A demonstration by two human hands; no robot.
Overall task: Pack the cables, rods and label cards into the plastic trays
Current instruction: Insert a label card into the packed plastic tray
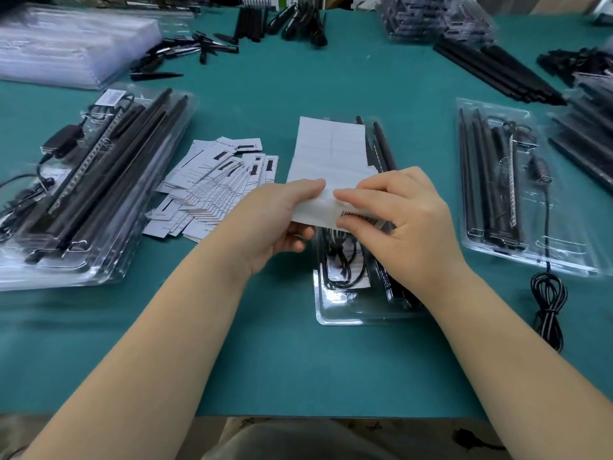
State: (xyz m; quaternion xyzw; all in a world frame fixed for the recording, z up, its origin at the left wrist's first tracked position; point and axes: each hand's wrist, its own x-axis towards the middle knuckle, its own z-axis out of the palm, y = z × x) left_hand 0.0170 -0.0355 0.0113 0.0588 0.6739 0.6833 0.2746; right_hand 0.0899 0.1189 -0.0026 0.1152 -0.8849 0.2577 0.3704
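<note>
- The left hand (pixel 282 217) is gripping the near left edge of a white rectangular sheet of peel-off labels (pixel 328 157), thumb on top and the other fingers curled beneath, judged to be steadying the sheet.
- The right hand (pixel 398 220) is pinching a white barcode sticker (pixel 360 216) at the sheet's near edge, thumb and forefinger closed narrowly on it, apparently peeling it off.
- The sheet is being held directly above the clear plastic tray (pixel 335 307) at the middle of the counter (pixel 298 360), probably so the sticker travels only a short way.
- This tray is already carrying a coiled black cable (pixel 341 260), a white card and black rods (pixel 384 147); the sheet is hiding most of it.
- A loose heap of white printed label cards (pixel 215 184) is lying just left of the tray, within reach.
- Filled trays are standing stacked toward the left edge (pixel 83 180); another tray (pixel 517 194) is lying toward the right edge, its black cable trailing out.
- The counter is covered in teal material; loose black rods (pixel 497 71) and more stock are lying along the far edge, blurred.
</note>
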